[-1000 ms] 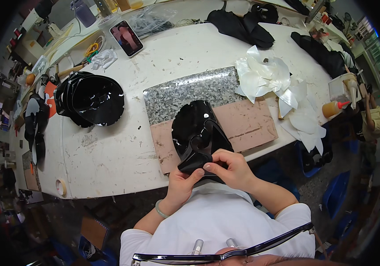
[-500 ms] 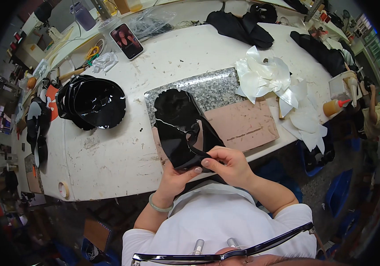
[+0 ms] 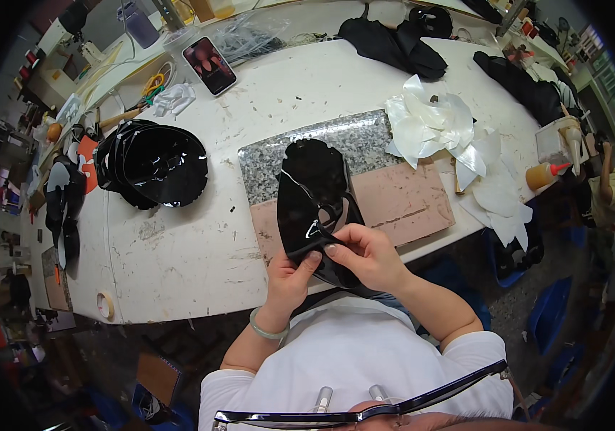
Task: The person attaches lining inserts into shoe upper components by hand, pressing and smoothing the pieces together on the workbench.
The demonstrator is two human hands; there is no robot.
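Observation:
A glossy black patent shoe upper (image 3: 307, 176), with a notched far edge and a cut opening in its middle, lies partly over a speckled stone slab (image 3: 261, 169) and a pinkish board (image 3: 404, 205). Its near edge is pinched in both of my hands. My left hand (image 3: 289, 281) grips it from the left, thumb on top. Beside it, my right hand (image 3: 370, 260) presses thumb and fingers on a fold of the material. The fingers beneath the upper are hidden.
Stacked glossy black pieces (image 3: 167, 165) stand on the left of the white table (image 3: 185, 266), with a tape roll (image 3: 105, 306) near its edge. Pearly white cut pieces (image 3: 429, 118), black fabric parts (image 3: 393, 47) and a glue bottle (image 3: 543, 174) lie right. A phone (image 3: 209, 66) leans at the back.
The upper has turned and shifted a little to the right. My hands have come closer together along its near edge, and my left hand has moved slightly away from me.

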